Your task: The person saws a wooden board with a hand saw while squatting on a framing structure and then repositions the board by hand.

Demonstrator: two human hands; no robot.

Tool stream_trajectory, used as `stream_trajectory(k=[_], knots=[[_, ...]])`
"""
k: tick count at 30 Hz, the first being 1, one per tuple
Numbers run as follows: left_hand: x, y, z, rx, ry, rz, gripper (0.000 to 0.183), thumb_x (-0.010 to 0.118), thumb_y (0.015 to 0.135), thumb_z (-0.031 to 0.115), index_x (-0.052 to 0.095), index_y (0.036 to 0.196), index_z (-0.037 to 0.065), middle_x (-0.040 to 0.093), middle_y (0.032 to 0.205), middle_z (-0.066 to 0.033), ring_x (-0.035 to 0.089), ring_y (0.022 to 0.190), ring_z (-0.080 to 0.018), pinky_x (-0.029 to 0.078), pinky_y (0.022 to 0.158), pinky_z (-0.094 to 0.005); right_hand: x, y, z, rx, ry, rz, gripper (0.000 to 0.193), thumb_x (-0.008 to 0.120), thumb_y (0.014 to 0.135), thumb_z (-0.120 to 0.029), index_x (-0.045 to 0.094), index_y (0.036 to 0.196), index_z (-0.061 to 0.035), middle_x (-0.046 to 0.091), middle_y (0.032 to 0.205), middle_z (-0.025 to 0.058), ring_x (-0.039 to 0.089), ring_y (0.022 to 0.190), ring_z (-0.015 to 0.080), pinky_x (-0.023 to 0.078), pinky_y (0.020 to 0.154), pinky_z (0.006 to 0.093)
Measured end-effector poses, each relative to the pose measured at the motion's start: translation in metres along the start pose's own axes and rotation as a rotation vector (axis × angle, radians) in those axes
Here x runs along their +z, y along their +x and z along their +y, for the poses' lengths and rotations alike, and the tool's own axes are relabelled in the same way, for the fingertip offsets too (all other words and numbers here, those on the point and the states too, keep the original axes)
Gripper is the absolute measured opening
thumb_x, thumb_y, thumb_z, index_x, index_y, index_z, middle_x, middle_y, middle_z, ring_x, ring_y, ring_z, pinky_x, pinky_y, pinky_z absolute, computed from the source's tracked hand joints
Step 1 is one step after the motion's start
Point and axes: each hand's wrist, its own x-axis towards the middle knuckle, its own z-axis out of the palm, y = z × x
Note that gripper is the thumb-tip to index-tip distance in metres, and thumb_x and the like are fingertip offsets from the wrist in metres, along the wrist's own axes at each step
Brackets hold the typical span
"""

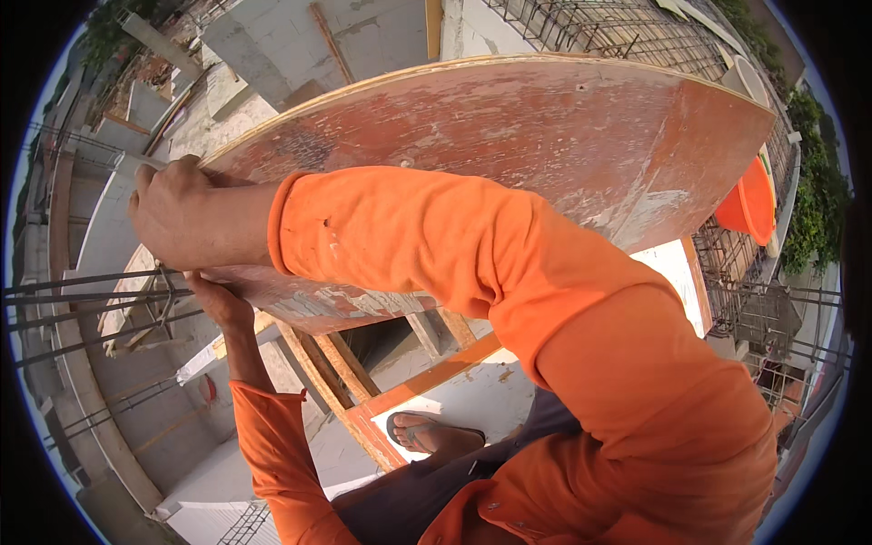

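A large worn red-brown plywood panel (509, 136) stands tilted in front of me, its surface scuffed and smeared with pale residue. My right arm, in an orange sleeve, reaches across it to the left end. There my right hand (186, 213) is closed around the panel's edge. Lower down at the same end, my left hand (221, 302) grips the panel's lower left corner, its fingers partly hidden. Dark steel rebars (91, 295) jut in from the left, close to both hands.
My sandalled foot (427, 431) rests on a whitish board with orange-brown edges. Beside it, wooden beams (341, 363) border an opening. An orange bucket (752, 202) stands beyond the panel's right end. Rebar mesh (581, 32) lies at the far right, and grey block walls (282, 45) rise behind.
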Motion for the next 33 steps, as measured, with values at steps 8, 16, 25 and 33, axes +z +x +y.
stream_trajectory(k=[8,16,25,33], knots=[[-0.033,0.000,0.003,-0.155,-0.073,0.278,0.060,0.043,0.090,0.047,0.044,0.129,0.002,0.049,0.127,-0.0090,0.046,0.117,-0.0249,0.035,0.100,-0.0393,-0.111,-0.163,0.149,0.079,0.055,0.143,0.057,0.045,0.088,-0.048,0.053,0.125,-0.0066,0.047,0.130,0.0170,0.046,0.121,0.0321,0.038,0.096,0.0485],[-0.097,0.018,-0.040,-0.192,-0.064,0.136,0.049,0.048,0.091,0.040,0.049,0.121,0.001,0.052,0.121,-0.0080,0.046,0.114,-0.0197,0.033,0.100,-0.0350,-0.184,-0.414,0.258,0.868,-0.063,-0.069,0.073,0.040,0.089,-0.062,0.052,0.126,-0.0004,0.054,0.125,0.0174,0.047,0.121,0.0279,0.032,0.103,0.0361],[-0.179,-0.067,-0.070,-0.314,0.024,-0.083,0.079,0.050,0.083,0.067,0.054,0.118,-0.003,0.060,0.110,-0.0111,0.057,0.102,-0.0193,0.046,0.087,-0.0309,-0.154,-0.402,0.213,0.547,0.016,0.066,0.051,0.058,0.087,-0.051,0.061,0.091,-0.0001,0.051,0.077,-0.0002,0.044,0.074,0.0108,0.036,0.066,0.0263],[-0.129,-0.044,-0.103,-0.376,-0.073,-0.132,0.071,0.052,0.085,0.061,0.050,0.122,0.000,0.059,0.110,-0.0115,0.055,0.104,-0.0194,0.043,0.092,-0.0337,-0.143,-0.432,0.273,0.607,0.000,0.103,0.043,0.052,0.094,-0.042,0.054,0.079,-0.0014,0.046,0.070,-0.0020,0.043,0.068,0.0097,0.035,0.063,0.0230]])
